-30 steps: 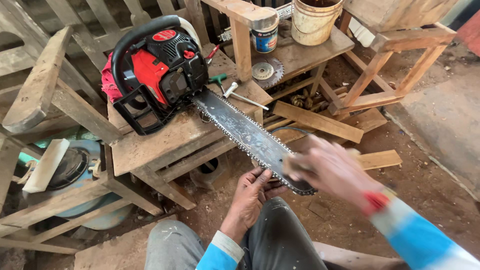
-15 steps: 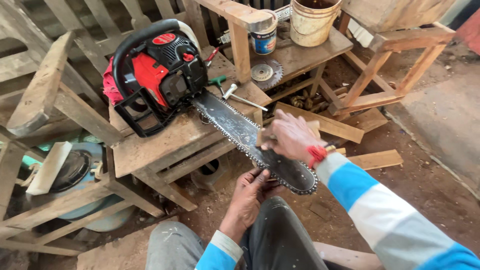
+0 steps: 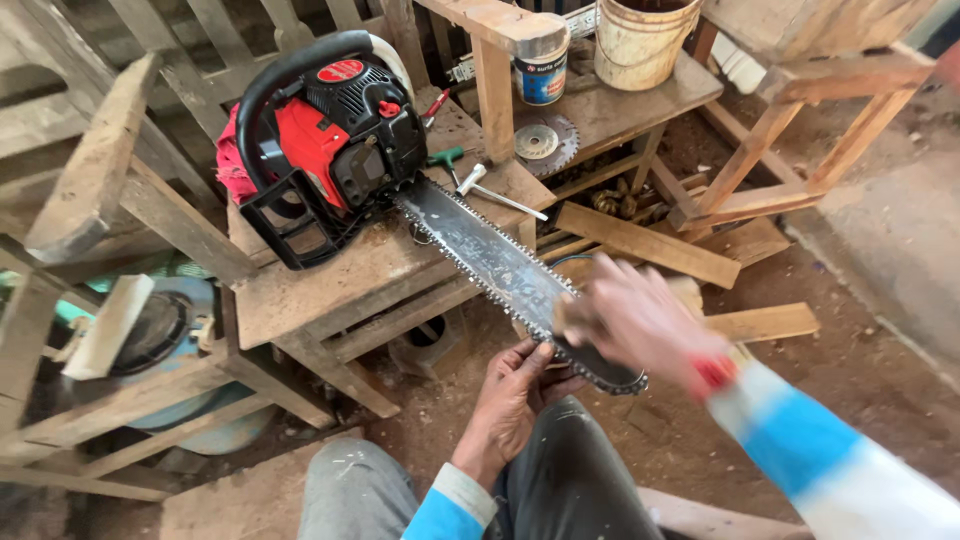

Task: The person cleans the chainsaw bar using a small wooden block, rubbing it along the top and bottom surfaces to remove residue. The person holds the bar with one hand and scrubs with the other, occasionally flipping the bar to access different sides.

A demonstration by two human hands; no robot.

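The left hand (image 3: 512, 395) is held palm-up beneath the guide bar (image 3: 505, 268), fingers cupped against its underside near the tip. The right hand (image 3: 635, 322), blurred, is laid over the bar; its grip cannot be told. The red chainsaw (image 3: 330, 150) is rested on the wooden bench (image 3: 300, 295) beyond

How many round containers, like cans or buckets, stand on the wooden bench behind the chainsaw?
2. A small paint can with a blue label stands beside the upright wooden post, and a cream bucket stands to its right at the top edge. Others may be hidden beyond the frame.
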